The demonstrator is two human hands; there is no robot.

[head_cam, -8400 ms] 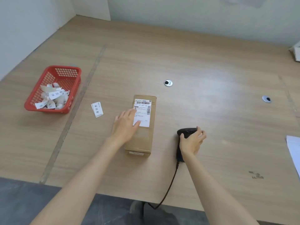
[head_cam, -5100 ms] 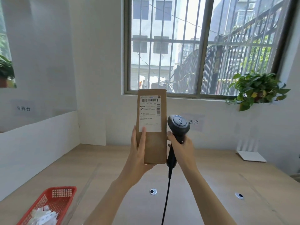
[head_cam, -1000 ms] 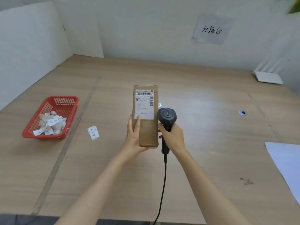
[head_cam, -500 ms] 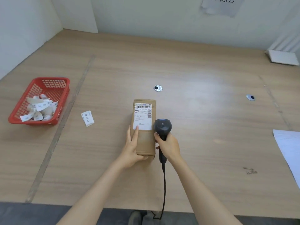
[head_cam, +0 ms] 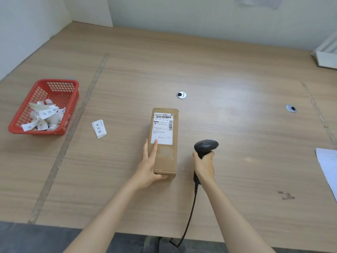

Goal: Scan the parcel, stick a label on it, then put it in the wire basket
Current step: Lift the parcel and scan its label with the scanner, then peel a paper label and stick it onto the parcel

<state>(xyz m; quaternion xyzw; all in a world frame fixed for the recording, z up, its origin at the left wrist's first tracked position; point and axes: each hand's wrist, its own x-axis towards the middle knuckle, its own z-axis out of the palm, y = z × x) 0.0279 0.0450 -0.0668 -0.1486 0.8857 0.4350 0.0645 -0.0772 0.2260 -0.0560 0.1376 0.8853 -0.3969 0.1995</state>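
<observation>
The parcel (head_cam: 166, 156), a long brown cardboard box with a white shipping label on top, lies flat on the wooden table (head_cam: 228, 134). My left hand (head_cam: 148, 165) grips its near left end, fingers along the top and thumb under the near edge. My right hand (head_cam: 204, 166) holds the black corded barcode scanner (head_cam: 206, 146) upright, a hand's width right of the parcel. A small stack of white labels (head_cam: 99, 129) lies on the table left of the parcel. No wire basket is in view.
A red plastic mesh basket (head_cam: 60, 87) with several crumpled label strips stands at the far left. Two round cable grommets (head_cam: 181, 94) sit in the tabletop. White paper sheets (head_cam: 328, 167) lie at the right edge. A white device (head_cam: 326, 57) rests at the back right.
The parcel came down from upright in the air to lying flat on the table. My right hand with the scanner moved away from it to the right. My view tilted down.
</observation>
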